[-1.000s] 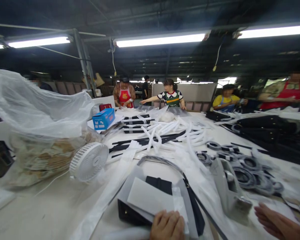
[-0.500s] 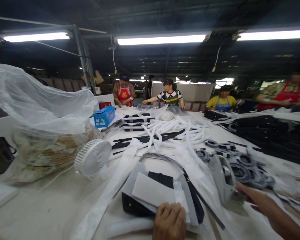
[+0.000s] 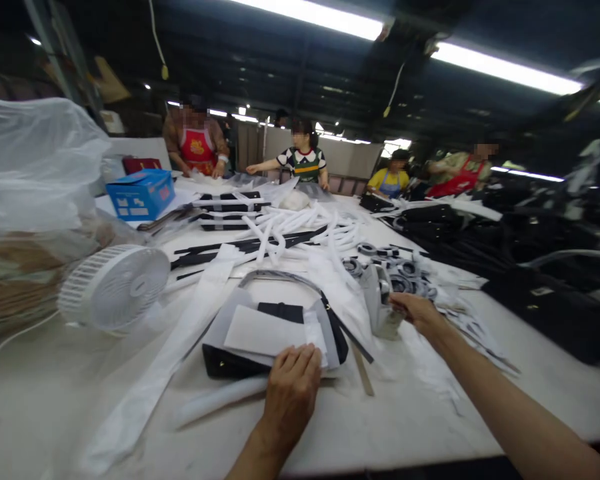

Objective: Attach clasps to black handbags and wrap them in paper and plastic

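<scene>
My left hand (image 3: pixel 291 388) lies flat, fingers together, on the near edge of a black bag (image 3: pixel 230 363) wrapped in white and grey paper sheets (image 3: pixel 260 333). My right hand (image 3: pixel 416 312) reaches forward to a grey tape dispenser (image 3: pixel 377 300), with its fingers curled at the dispenser's front end. Whether they pinch tape is hidden. Several grey tape rolls (image 3: pixel 405 270) lie just beyond the dispenser. A long grey strap (image 3: pixel 280 277) arcs over the bag.
A white table fan (image 3: pixel 114 287) and a large plastic bag of brown material (image 3: pixel 25 220) sit at left, with a blue box (image 3: pixel 141 193) behind them. White foam strips (image 3: pixel 300 223) and black bags (image 3: pixel 530 253) cover the table's middle and right. Several people work at the far end.
My right hand has moved forward from the near right edge to the tape dispenser. The view has swung right and down. My left hand has stayed on the wrapped bag.
</scene>
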A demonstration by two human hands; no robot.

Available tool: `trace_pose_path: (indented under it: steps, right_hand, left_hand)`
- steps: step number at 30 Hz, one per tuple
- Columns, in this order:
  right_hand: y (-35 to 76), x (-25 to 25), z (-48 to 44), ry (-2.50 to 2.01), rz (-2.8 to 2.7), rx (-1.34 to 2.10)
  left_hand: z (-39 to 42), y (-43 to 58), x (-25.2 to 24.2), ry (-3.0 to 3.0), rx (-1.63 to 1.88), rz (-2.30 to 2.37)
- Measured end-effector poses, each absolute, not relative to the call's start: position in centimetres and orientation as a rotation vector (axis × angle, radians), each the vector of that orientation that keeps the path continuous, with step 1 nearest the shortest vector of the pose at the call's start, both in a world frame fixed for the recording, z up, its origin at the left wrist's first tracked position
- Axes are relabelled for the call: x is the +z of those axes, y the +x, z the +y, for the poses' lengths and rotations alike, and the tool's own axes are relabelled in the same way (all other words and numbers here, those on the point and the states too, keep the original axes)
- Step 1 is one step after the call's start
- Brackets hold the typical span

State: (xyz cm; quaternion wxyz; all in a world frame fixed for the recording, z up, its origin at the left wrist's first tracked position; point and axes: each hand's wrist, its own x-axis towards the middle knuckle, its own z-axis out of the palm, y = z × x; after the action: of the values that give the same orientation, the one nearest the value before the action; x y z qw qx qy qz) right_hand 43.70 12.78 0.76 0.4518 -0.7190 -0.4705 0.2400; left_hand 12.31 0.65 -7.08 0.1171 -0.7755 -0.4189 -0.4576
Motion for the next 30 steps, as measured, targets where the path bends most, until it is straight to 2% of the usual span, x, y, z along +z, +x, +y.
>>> trace_pose_path:
  steps: [9,18,24,27,30]
  right_hand:
    - [43.7,1.6,7.5,-1.619,-0.668,0.863]
    - [43.1,-2.2,5.3,-1.714,-0.554,1.093]
    - [45.9,-1.7,5.1,-1.924,-0.838,1.056]
    - [45.0,0.8,5.0,-1.972,-1.196,0.996]
    - [40.8,4.7,6.4,-1.822,-1.721,1.064]
  left_hand:
    - [1.0,11.7,-7.0,-2.324,-1.298,-1.165]
    - [0.9,11.7,-6.7,-2.360,-1.236,-1.191]
    - [0.7,12.0,-6.7,-2.342,-1.272,-1.236]
    - [0.6,12.1,-6.8,-2.338,-1.293,-1.270]
    - [0.6,12.2,-6.8,-2.345,-1.291,-1.289]
